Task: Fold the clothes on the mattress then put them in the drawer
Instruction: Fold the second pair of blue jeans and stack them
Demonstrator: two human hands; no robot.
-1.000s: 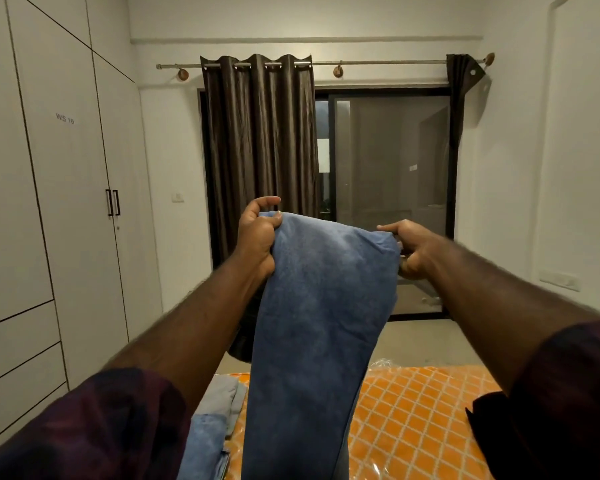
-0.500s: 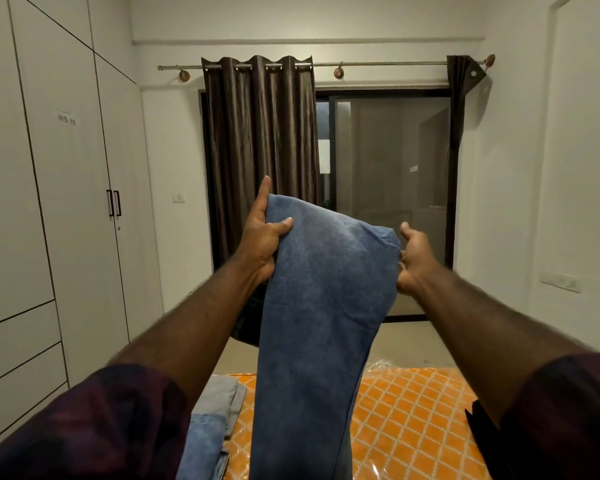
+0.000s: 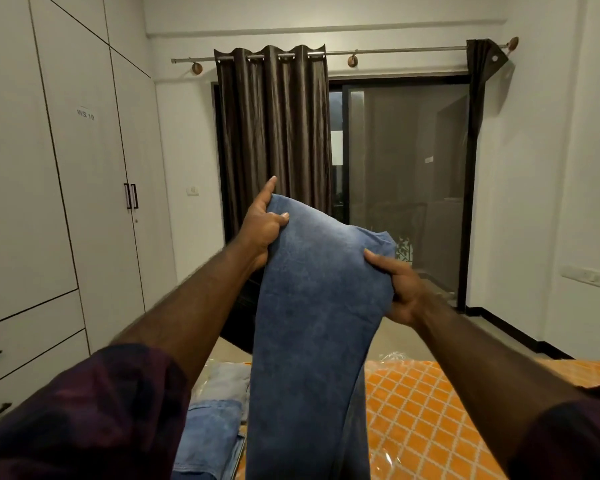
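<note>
Above an orange mattress (image 3: 430,410), both hands, left hand (image 3: 262,230) and right hand (image 3: 400,292), pinch hanging blue jeans (image 3: 312,323) at the upper corners; keeping those corners level should give a straight fold.

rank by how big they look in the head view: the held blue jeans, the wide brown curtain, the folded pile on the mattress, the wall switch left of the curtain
1. blue jeans, though nearness to the camera inflates them
2. wide brown curtain
3. folded pile
4. wall switch
</note>
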